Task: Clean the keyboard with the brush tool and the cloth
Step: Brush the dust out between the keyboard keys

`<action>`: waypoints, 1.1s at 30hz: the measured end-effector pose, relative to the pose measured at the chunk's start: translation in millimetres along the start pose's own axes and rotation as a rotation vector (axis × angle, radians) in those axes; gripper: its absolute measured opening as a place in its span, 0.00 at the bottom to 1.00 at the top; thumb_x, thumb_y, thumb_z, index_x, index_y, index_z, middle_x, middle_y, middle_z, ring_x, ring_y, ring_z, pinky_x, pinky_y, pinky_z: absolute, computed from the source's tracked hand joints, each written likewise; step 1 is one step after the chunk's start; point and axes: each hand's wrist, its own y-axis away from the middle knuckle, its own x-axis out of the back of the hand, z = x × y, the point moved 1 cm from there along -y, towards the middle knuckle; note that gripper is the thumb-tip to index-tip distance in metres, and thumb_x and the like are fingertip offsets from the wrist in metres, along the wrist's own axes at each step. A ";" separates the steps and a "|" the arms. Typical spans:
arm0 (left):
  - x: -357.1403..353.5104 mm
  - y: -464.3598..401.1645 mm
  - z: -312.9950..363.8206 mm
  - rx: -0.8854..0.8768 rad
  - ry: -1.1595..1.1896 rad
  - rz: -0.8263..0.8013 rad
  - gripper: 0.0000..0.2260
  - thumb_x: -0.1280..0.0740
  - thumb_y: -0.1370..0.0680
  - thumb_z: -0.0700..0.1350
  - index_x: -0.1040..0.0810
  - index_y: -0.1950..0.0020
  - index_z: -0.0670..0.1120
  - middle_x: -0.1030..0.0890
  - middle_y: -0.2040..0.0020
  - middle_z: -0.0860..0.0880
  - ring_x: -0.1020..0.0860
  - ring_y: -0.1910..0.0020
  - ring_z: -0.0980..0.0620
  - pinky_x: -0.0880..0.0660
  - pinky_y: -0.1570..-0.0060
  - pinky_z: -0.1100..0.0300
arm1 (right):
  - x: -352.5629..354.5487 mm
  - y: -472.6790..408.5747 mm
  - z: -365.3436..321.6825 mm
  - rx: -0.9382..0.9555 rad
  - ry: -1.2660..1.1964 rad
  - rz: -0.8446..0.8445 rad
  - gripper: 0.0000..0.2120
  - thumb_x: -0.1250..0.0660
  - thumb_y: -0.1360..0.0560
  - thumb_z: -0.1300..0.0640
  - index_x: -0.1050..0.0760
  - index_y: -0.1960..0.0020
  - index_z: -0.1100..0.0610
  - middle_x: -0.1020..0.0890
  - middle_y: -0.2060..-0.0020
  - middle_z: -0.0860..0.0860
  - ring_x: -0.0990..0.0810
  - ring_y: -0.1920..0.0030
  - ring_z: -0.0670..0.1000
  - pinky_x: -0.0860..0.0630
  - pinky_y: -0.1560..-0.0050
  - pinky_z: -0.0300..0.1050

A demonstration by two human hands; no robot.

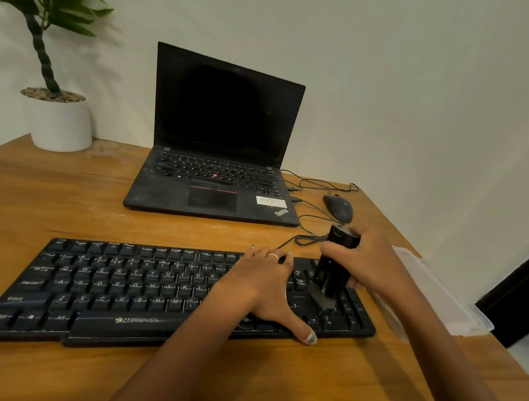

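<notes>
A black keyboard (121, 290) lies across the near part of the wooden desk (70, 207). My left hand (264, 290) rests flat on its right half, fingers spread over the keys and thumb at the front edge. My right hand (368, 262) grips a black brush tool (335, 266) held upright, and its grey bristles touch the keys near the keyboard's right end. A white cloth (431, 288) lies folded on the desk to the right, partly hidden behind my right forearm.
An open black laptop (219, 154) with a dark screen stands behind the keyboard. A black mouse (337, 208) and loose cables (310, 234) lie to its right. A potted plant (57, 119) stands at the far left corner. The desk's right edge runs just past the cloth.
</notes>
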 end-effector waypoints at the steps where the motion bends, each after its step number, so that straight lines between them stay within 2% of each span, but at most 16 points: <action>1: 0.0 0.0 0.0 0.000 -0.001 0.002 0.57 0.33 0.36 0.74 0.56 0.20 0.45 0.53 0.20 0.46 0.55 0.22 0.44 0.58 0.25 0.47 | 3.6 -1.2 0.1 -0.021 0.036 -0.037 0.08 0.31 0.29 0.51 0.26 0.58 0.56 0.19 0.67 0.53 0.22 0.74 0.48 0.25 0.75 0.40; 4: -0.2 0.7 -0.2 -0.003 -0.008 0.010 0.57 0.33 0.36 0.74 0.56 0.20 0.44 0.52 0.20 0.46 0.55 0.22 0.44 0.58 0.25 0.48 | -2.5 -1.8 0.1 0.062 0.052 0.129 0.08 0.32 0.29 0.50 0.27 0.60 0.53 0.20 0.66 0.51 0.20 0.67 0.49 0.20 0.66 0.48; 6: 0.0 1.0 0.4 -0.005 -0.008 0.010 0.57 0.33 0.35 0.74 0.55 0.20 0.44 0.52 0.20 0.47 0.54 0.22 0.45 0.58 0.25 0.48 | -11.7 0.9 0.0 0.117 0.017 0.211 0.09 0.32 0.28 0.49 0.27 0.60 0.53 0.20 0.66 0.52 0.20 0.68 0.51 0.20 0.65 0.53; 8: 0.4 1.0 0.3 -0.001 -0.004 0.008 0.57 0.33 0.36 0.74 0.55 0.20 0.44 0.52 0.20 0.47 0.54 0.22 0.45 0.57 0.25 0.48 | -8.5 1.7 -2.3 0.045 0.018 0.100 0.09 0.32 0.28 0.49 0.28 0.59 0.54 0.18 0.66 0.54 0.21 0.72 0.51 0.21 0.70 0.48; 10: 0.4 0.6 0.0 -0.001 -0.001 0.004 0.57 0.33 0.36 0.74 0.55 0.20 0.45 0.52 0.20 0.47 0.54 0.22 0.44 0.56 0.25 0.47 | 4.9 0.7 -6.8 -0.056 0.088 -0.130 0.10 0.33 0.27 0.50 0.27 0.56 0.57 0.17 0.66 0.56 0.21 0.75 0.50 0.25 0.76 0.40; 12: 0.3 -0.3 -0.2 -0.001 -0.003 0.000 0.57 0.33 0.36 0.74 0.56 0.20 0.45 0.53 0.20 0.46 0.54 0.22 0.44 0.57 0.25 0.47 | 14.8 -0.1 -9.7 -0.092 0.112 -0.244 0.12 0.32 0.28 0.50 0.27 0.54 0.59 0.17 0.66 0.57 0.21 0.76 0.50 0.26 0.76 0.37; 13: 0.5 -0.4 0.0 0.000 -0.005 -0.001 0.57 0.33 0.35 0.74 0.56 0.20 0.45 0.53 0.20 0.46 0.54 0.22 0.44 0.57 0.25 0.47 | 14.3 0.3 -10.5 -0.074 0.085 -0.200 0.11 0.32 0.28 0.50 0.27 0.54 0.58 0.17 0.67 0.56 0.21 0.75 0.50 0.25 0.75 0.39; 15: 0.6 0.2 0.4 -0.001 -0.009 0.001 0.57 0.33 0.35 0.74 0.56 0.20 0.44 0.53 0.20 0.46 0.55 0.22 0.44 0.57 0.25 0.47 | 4.5 3.3 -9.5 0.012 0.028 0.030 0.10 0.32 0.28 0.49 0.26 0.56 0.56 0.18 0.67 0.53 0.19 0.70 0.50 0.20 0.68 0.46; 17: 0.2 0.7 0.4 -0.001 -0.007 0.003 0.57 0.33 0.35 0.74 0.56 0.20 0.44 0.53 0.20 0.46 0.55 0.22 0.44 0.57 0.25 0.47 | -8.7 6.0 -5.3 0.123 0.037 0.205 0.09 0.32 0.28 0.49 0.26 0.59 0.54 0.20 0.67 0.50 0.20 0.66 0.49 0.20 0.63 0.52; 19: -0.4 0.5 0.4 0.001 -0.005 0.002 0.57 0.33 0.36 0.74 0.56 0.20 0.44 0.52 0.20 0.46 0.54 0.22 0.44 0.57 0.24 0.46 | -11.5 8.9 -1.5 0.121 0.044 0.209 0.09 0.31 0.29 0.50 0.25 0.59 0.56 0.20 0.66 0.51 0.21 0.64 0.51 0.21 0.63 0.55; 21: -0.5 0.4 -0.3 0.004 -0.002 0.003 0.57 0.33 0.36 0.74 0.56 0.20 0.45 0.52 0.20 0.46 0.54 0.22 0.43 0.57 0.24 0.46 | 0.5 11.4 -1.4 0.009 0.046 0.036 0.10 0.31 0.30 0.50 0.25 0.57 0.56 0.19 0.65 0.53 0.19 0.66 0.52 0.20 0.67 0.50; 23: -0.4 0.2 -0.3 0.002 0.003 0.001 0.58 0.33 0.36 0.74 0.56 0.20 0.45 0.51 0.20 0.46 0.54 0.22 0.44 0.56 0.24 0.46 | 14.8 16.4 -2.4 -0.079 0.068 -0.209 0.11 0.31 0.29 0.49 0.27 0.54 0.55 0.19 0.65 0.52 0.20 0.72 0.48 0.24 0.73 0.40; 24: -0.3 0.4 -0.5 0.001 0.003 0.001 0.58 0.33 0.36 0.74 0.56 0.20 0.45 0.52 0.20 0.46 0.54 0.22 0.44 0.57 0.24 0.47 | 18.7 18.3 -2.3 -0.091 0.057 -0.253 0.11 0.31 0.29 0.49 0.27 0.53 0.55 0.18 0.65 0.51 0.22 0.74 0.47 0.26 0.74 0.37; 25: 0.0 0.6 -0.2 0.000 0.003 0.000 0.57 0.32 0.36 0.74 0.56 0.20 0.45 0.52 0.20 0.46 0.54 0.22 0.45 0.57 0.24 0.47 | 19.0 19.4 -1.3 -0.081 0.034 -0.226 0.11 0.31 0.29 0.49 0.27 0.53 0.54 0.18 0.65 0.51 0.22 0.74 0.46 0.25 0.73 0.38; 29: 1.3 1.8 1.0 0.000 -0.001 0.003 0.57 0.33 0.35 0.74 0.56 0.20 0.45 0.53 0.20 0.46 0.55 0.22 0.45 0.58 0.25 0.48 | 3.6 27.8 -1.4 0.020 -0.009 0.135 0.07 0.32 0.29 0.47 0.27 0.58 0.49 0.20 0.65 0.47 0.20 0.64 0.47 0.19 0.63 0.48; 33: 1.7 2.9 1.8 0.008 -0.015 0.006 0.57 0.33 0.35 0.74 0.55 0.20 0.45 0.52 0.20 0.46 0.54 0.22 0.45 0.58 0.25 0.47 | 9.5 45.3 -7.6 0.028 0.047 -0.008 0.07 0.31 0.29 0.50 0.27 0.61 0.51 0.21 0.68 0.48 0.22 0.70 0.44 0.24 0.72 0.36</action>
